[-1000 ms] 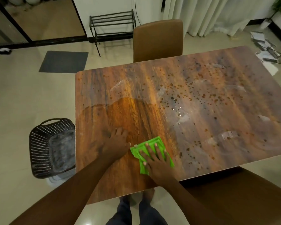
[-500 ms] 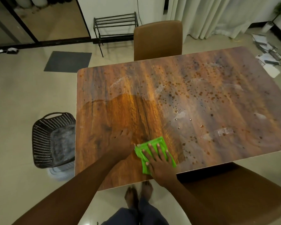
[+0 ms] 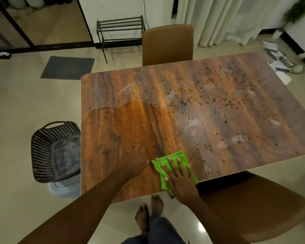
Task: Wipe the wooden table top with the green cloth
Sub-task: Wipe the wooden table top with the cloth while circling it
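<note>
Two bare hands lie on the wooden table top (image 3: 218,110) near its front edge, both arms reaching in from the bottom of the view. The right hand (image 3: 180,180) lies palm down on the green cloth (image 3: 173,158), fingers (image 3: 173,165) straight and spread, pointing away from the person and a little to the left. It pinches nothing: the flat palm and fingers press the folded cloth against the wood. The cloth sits close to the front edge, its near end reaching almost to that edge under the heel of the hand, its far end showing past the fingertips. The right forearm runs back toward the lower right, over the seat of a brown chair (image 3: 253,205) pushed under the table.

The left hand (image 3: 134,162) rests flat on bare wood just left of the cloth, palm down, fingers loosely extended and holding nothing; its thumb tip comes close to the cloth's left corner. The left forearm stretches diagonally toward the lower left corner.

Around the hands the wood looks darker and glossy, while brown spots and pale smears cover the far and right parts of the top. On the floor to the left stands a black perforated basket (image 3: 48,143), and a second brown chair (image 3: 167,44) stands at the far side. Bare feet (image 3: 148,212) show below the table edge.
</note>
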